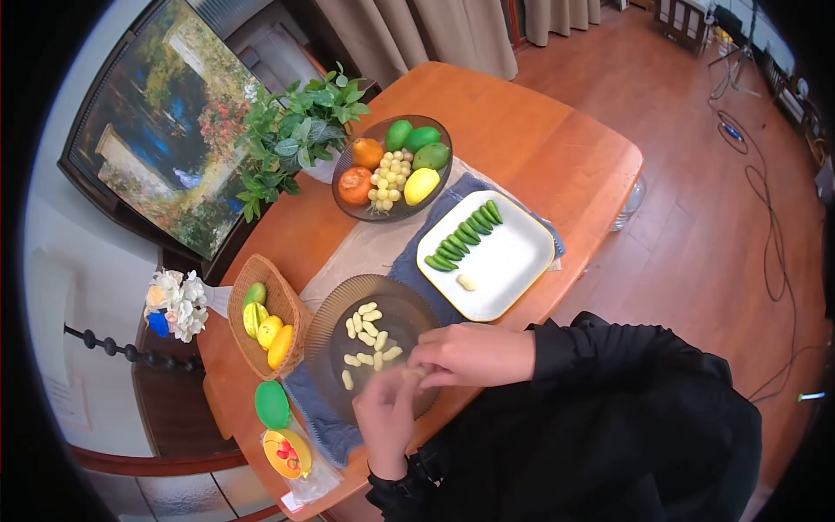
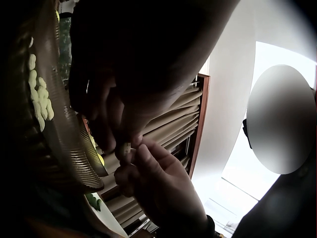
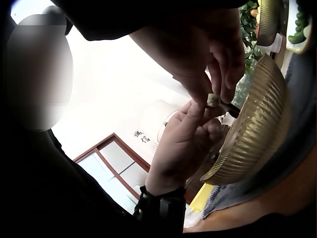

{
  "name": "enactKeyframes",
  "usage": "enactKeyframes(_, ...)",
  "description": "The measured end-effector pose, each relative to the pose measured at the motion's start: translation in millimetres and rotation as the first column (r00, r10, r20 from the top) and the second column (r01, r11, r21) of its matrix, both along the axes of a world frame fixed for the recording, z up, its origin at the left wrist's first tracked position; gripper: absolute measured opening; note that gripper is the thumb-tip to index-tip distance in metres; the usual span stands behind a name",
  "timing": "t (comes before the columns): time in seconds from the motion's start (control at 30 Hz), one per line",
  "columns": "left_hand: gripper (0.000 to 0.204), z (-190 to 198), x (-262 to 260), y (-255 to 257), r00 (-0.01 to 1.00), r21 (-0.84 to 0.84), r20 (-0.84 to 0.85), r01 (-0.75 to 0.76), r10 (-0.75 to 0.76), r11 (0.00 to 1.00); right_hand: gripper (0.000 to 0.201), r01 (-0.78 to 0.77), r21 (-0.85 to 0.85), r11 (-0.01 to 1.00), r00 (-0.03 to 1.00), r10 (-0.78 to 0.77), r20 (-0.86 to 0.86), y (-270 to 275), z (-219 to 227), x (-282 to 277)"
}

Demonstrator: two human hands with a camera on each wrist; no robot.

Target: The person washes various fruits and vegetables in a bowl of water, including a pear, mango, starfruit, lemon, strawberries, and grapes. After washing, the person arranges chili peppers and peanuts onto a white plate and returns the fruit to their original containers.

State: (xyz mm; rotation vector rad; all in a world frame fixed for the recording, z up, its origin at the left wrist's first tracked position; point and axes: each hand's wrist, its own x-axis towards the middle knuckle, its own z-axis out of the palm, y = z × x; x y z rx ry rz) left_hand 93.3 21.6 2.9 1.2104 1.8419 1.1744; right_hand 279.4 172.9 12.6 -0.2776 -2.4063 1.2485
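Over the near edge of a brown ribbed bowl (image 1: 417, 306), my two hands meet fingertip to fingertip. Between them is a small pale peanut (image 3: 213, 100), pinched by the thumb and fingers of my left hand (image 1: 387, 416) and of my right hand (image 1: 477, 352). Most of that peanut is covered by the fingers, and it looks blurred in the head view. Several pale peanuts (image 1: 369, 329) lie inside the bowl. To the right, a white tray (image 1: 513, 261) holds a row of small green cucumbers (image 1: 461, 239) and a single peanut (image 1: 466, 283).
Behind the tray stands a dark fruit bowl (image 1: 348, 206) with grapes, mangoes and a lemon. A wicker basket (image 1: 298, 326) of fruit is on the left. Nearer are a green lid (image 1: 271, 404) and a yellow bowl (image 1: 300, 444). A blue cloth (image 1: 317, 404) lies underneath the ribbed bowl.
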Motion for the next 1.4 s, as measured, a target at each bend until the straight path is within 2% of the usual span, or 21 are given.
enactKeyframes(0.07, 0.019, -0.2, 2.1, 4.3, 0.999, 0.005, 0.038, 0.011, -0.011, 1.000, 0.025, 0.048, 0.113, 0.992, 0.998, -0.043, -0.053, 2.2, -5.0, 5.5)
enactKeyframes(0.17, 0.022, -3.4, 6.9, 11.1, 0.997, -0.025, 0.052, 0.055, -0.054, 0.998, 0.021, 0.111, 0.049, 0.993, 0.993, -0.110, -0.032, 0.0, -4.1, 12.1)
enactKeyframes(0.2, 0.025, -5.3, 7.8, 13.8, 0.997, 0.035, -0.005, 0.076, -0.076, 0.997, 0.021, 0.104, 0.045, 0.994, 0.994, -0.103, -0.023, 1.8, -4.5, 15.3)
enactKeyframes(0.23, 0.028, -5.6, 8.1, 17.1, 0.994, 0.093, -0.064, 0.098, -0.092, 0.991, 0.019, 0.177, 0.029, 0.984, 0.984, -0.177, -0.025, 6.8, -4.2, 20.1)
enactKeyframes(0.3, 0.042, 17.5, 3.3, 18.5, 0.974, -0.046, -0.186, 0.123, -0.129, 0.991, 0.018, 0.326, 0.050, 0.944, 0.945, -0.324, -0.043, 21.8, -5.3, 31.0)
enactKeyframes(0.37, 0.048, 22.6, -11.8, 16.5, 0.926, -0.101, -0.363, 0.065, -0.098, 0.993, 0.018, 0.502, 0.109, 0.858, 0.859, -0.509, 0.054, 45.7, -20.3, 39.9)
enactKeyframes(0.4, 0.051, 22.1, -20.7, 14.5, 0.899, -0.114, -0.428, 0.052, -0.096, 0.992, 0.018, 0.498, 0.109, 0.860, 0.861, -0.506, 0.059, 55.5, -29.9, 44.6)
enactKeyframes(0.43, 0.051, 19.8, -26.1, 12.7, 0.900, -0.113, -0.425, 0.049, -0.093, 0.992, 0.019, 0.563, 0.177, 0.807, 0.804, -0.584, 0.107, 65.9, -39.6, 48.8)
enactKeyframes(0.47, 0.052, 16.9, -30.2, 9.7, 0.841, -0.129, -0.532, 0.032, -0.096, 0.991, 0.021, 0.618, 0.248, 0.747, 0.738, -0.659, 0.146, 73.4, -46.2, 51.2)
enactKeyframes(0.5, 0.053, 16.2, -32.8, 8.2, 0.769, -0.143, -0.631, 0.014, -0.102, 0.990, 0.021, 0.615, 0.250, 0.748, 0.739, -0.657, 0.147, 78.6, -51.5, 52.3)
enactKeyframes(0.57, 0.053, 17.5, -36.4, 6.8, 0.787, -0.198, -0.604, 0.004, -0.125, 0.980, 0.018, 0.564, 0.297, 0.771, 0.746, -0.630, 0.217, 86.0, -59.0, 52.0)
enactKeyframes(0.6, 0.053, 16.2, -38.7, 5.8, 0.772, -0.214, -0.621, 0.001, -0.137, 0.977, 0.018, 0.564, 0.297, 0.771, 0.746, -0.629, 0.217, 88.3, -62.5, 50.3)
enactKeyframes(0.67, 0.052, 16.2, -42.6, 5.4, 0.757, -0.229, -0.636, -0.001, -0.149, 0.973, 0.021, 0.535, 0.357, 0.766, 0.695, -0.639, 0.329, 92.3, -67.5, 45.9)
enactKeyframes(0.73, 0.051, 17.7, -45.9, 4.4, 0.715, -0.262, -0.678, -0.018, -0.171, 0.965, 0.021, 0.528, 0.363, 0.768, 0.691, -0.637, 0.341, 94.1, -70.8, 41.4)
enactKeyframes(0.87, 0.050, 19.0, -48.9, 4.5, 0.734, -0.306, -0.652, -0.023, -0.192, 0.952, 0.023, 0.524, 0.362, 0.771, 0.686, -0.634, 0.358, 92.2, -67.1, 35.2)
enactKeyframes(0.93, 0.049, 18.0, -50.9, 5.0, 0.788, -0.329, -0.587, -0.022, -0.186, 0.944, 0.026, 0.513, 0.362, 0.778, 0.696, -0.624, 0.354, 92.4, -69.3, 34.0)
enactKeyframes(1.1, 0.048, 10.8, -56.6, 1.2, 0.778, -0.295, -0.600, 0.002, -0.187, 0.955, 0.032, 0.525, 0.316, 0.790, 0.703, -0.612, 0.362, 86.6, -58.6, 33.7)
enactKeyframes(1.17, 0.048, 9.5, -57.1, 1.1, 0.777, -0.296, -0.600, 0.006, -0.191, 0.955, 0.032, 0.491, 0.292, 0.820, 0.742, -0.570, 0.352, 85.9, -56.0, 34.3)
enactKeyframes(1.4, 0.048, 9.7, -57.6, 2.1, 0.799, -0.286, -0.571, 0.018, -0.185, 0.958, 0.032, 0.479, 0.322, 0.817, 0.759, -0.569, 0.316, 86.8, -60.7, 33.1)
